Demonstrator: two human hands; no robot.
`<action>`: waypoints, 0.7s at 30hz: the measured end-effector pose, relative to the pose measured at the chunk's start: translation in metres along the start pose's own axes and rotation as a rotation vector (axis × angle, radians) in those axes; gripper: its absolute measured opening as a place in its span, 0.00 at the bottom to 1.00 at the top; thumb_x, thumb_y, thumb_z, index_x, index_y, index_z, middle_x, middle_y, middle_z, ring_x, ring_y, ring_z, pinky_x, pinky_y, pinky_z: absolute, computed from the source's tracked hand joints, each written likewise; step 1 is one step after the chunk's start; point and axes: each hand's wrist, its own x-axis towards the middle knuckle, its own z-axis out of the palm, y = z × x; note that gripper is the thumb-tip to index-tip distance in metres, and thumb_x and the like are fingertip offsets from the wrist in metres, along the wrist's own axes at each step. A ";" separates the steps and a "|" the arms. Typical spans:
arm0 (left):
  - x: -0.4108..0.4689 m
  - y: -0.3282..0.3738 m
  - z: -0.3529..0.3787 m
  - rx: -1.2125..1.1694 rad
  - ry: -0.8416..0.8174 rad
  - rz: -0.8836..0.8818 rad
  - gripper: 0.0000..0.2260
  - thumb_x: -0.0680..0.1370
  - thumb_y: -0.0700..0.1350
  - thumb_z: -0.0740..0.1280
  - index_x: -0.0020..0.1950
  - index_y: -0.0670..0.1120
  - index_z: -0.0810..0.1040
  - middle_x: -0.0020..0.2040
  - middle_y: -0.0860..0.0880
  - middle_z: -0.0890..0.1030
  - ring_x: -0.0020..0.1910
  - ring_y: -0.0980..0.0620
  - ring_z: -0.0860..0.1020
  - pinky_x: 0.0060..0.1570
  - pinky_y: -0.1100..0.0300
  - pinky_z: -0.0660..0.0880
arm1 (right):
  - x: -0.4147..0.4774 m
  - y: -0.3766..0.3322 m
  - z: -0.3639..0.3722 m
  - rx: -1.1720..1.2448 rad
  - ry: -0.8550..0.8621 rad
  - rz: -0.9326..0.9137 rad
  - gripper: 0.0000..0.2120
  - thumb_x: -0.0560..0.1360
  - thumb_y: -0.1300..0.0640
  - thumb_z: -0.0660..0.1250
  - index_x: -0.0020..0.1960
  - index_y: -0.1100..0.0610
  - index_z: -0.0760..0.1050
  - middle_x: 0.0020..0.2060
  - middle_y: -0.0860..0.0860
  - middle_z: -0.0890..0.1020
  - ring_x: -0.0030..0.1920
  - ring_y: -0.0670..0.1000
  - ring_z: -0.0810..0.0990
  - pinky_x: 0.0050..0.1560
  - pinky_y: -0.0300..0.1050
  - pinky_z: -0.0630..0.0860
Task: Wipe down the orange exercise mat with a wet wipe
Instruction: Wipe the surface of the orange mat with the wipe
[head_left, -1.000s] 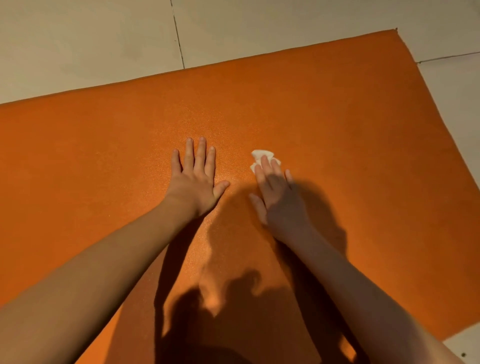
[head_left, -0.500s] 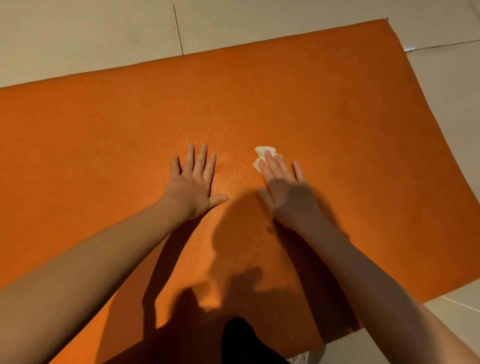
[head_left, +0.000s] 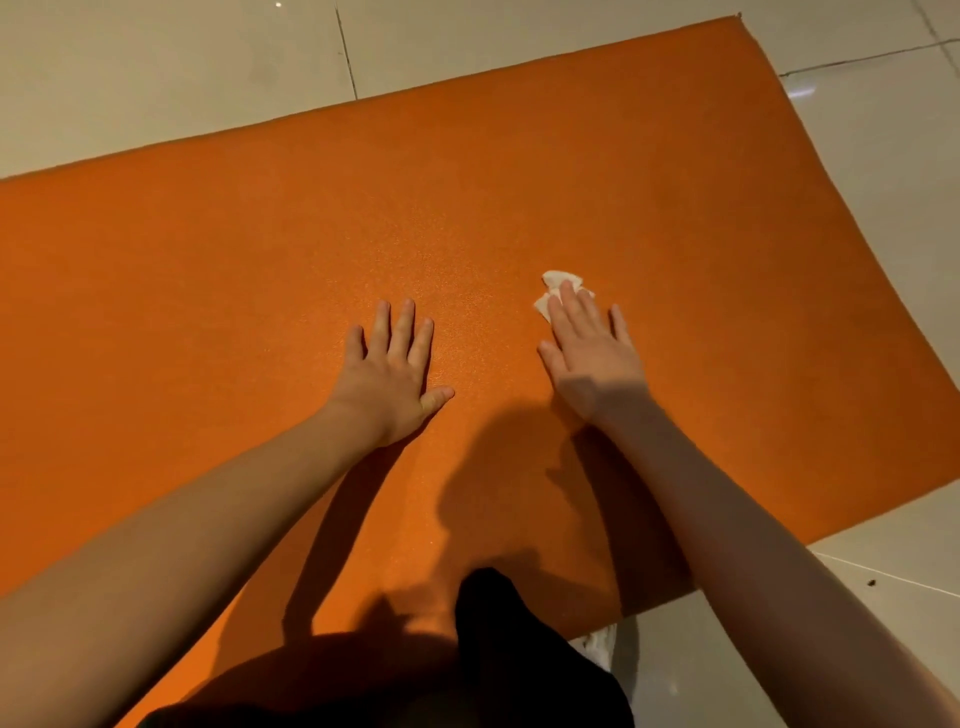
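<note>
Since 1 s ago the right hand (head_left: 592, 358) w/ the wet wipe (head_left: 555, 283) went a bit to the right, so the gap to the left hand (head_left: 392, 374) is now wider. Right fingers are straight & press the white wipe flat on the orange exercise mat (head_left: 208, 286), near its middle; wipe shows past the fingertips. The left hand lies flat, released, palm on mat, holds nothing

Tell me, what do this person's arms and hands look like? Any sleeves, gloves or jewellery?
The left hand and right hand wear no gloves, and no ring, watch or bracelet shows. The left forearm and right forearm are uncovered, with no sleeve as far as the picture's edge. Black clothing shows low in the view.
</note>
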 end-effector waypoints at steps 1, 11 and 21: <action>-0.001 0.000 0.000 -0.003 0.001 0.000 0.38 0.79 0.67 0.43 0.78 0.45 0.33 0.78 0.41 0.33 0.77 0.38 0.35 0.75 0.40 0.46 | -0.002 -0.006 0.000 0.025 0.001 0.043 0.29 0.84 0.45 0.46 0.80 0.54 0.41 0.79 0.50 0.40 0.78 0.49 0.38 0.76 0.51 0.34; -0.026 0.010 0.010 -0.057 -0.019 0.030 0.36 0.81 0.65 0.43 0.79 0.46 0.34 0.78 0.42 0.32 0.77 0.40 0.34 0.76 0.41 0.44 | -0.037 0.004 -0.005 -0.076 -0.099 -0.090 0.28 0.84 0.46 0.45 0.80 0.53 0.43 0.79 0.48 0.42 0.78 0.46 0.40 0.75 0.50 0.32; -0.051 0.018 0.019 -0.134 -0.031 0.071 0.34 0.81 0.64 0.44 0.79 0.46 0.36 0.79 0.44 0.33 0.78 0.42 0.34 0.76 0.41 0.43 | -0.094 -0.007 -0.001 -0.007 -0.175 -0.239 0.26 0.84 0.49 0.46 0.80 0.52 0.45 0.79 0.47 0.42 0.78 0.45 0.39 0.76 0.48 0.34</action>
